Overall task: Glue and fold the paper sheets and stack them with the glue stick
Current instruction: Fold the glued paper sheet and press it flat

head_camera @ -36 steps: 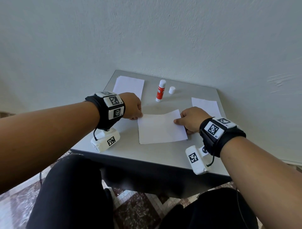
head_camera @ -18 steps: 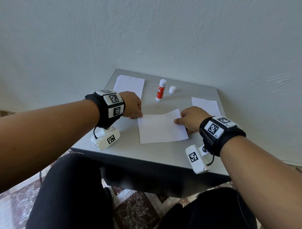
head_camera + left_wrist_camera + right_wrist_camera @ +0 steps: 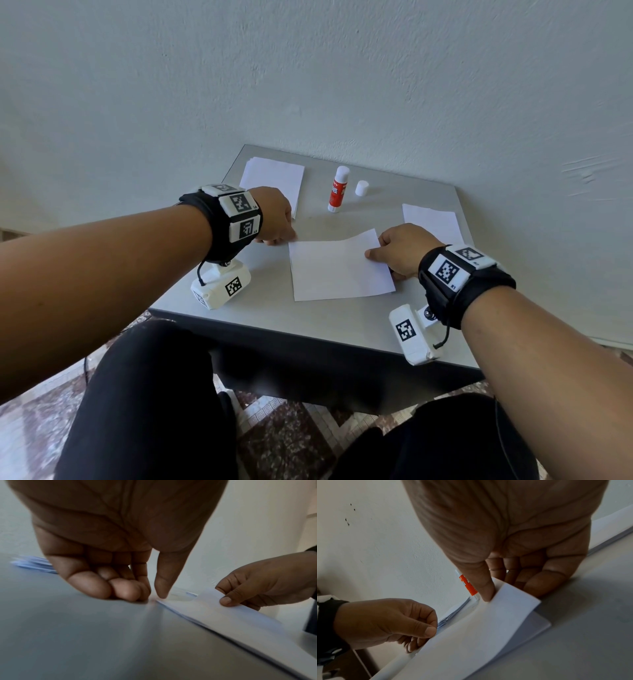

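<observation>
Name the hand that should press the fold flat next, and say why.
Probably the left hand: it only pinches the folded sheet's corner, while the right hand holds the lifted flap's far corner aligned.

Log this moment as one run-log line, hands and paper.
left hand pinches folded sheet corner | right hand pinches opposite edge | glue stick upright, uncapped

A grey table [image 3: 342, 322] stands against the wall. On it lie a paper stack [image 3: 274, 178] far left, a folded sheet [image 3: 339, 270] centre, and another sheet [image 3: 431, 221] right. A glue stick [image 3: 338, 190] and its cap [image 3: 361, 188] stand at the far side.
</observation>
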